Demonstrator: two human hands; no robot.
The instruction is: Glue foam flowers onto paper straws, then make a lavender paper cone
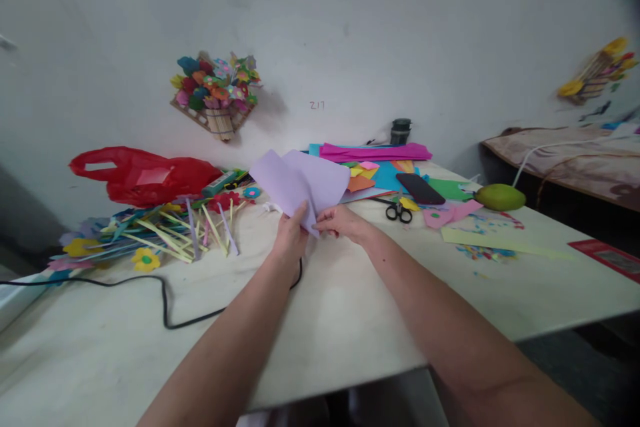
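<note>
A lavender sheet of paper [323, 180] is held up over the middle of the table, folded over so that two flaps fan out from its narrow lower corner. My left hand [293, 230] grips it near the bottom, thumb lying on the front flap. On the other side, my right hand [340, 222] pinches the lower right edge close to the point. Both hands are closed on the paper. The fingers behind the sheet are partly hidden.
Paper flowers and strips [175, 233] lie left, before a red plastic bag [150, 177]. To the right are black-handled scissors [399, 212], a dark phone [420, 188], coloured paper [375, 152] and a green fruit [500, 197]. A black cable [165, 300] crosses the table.
</note>
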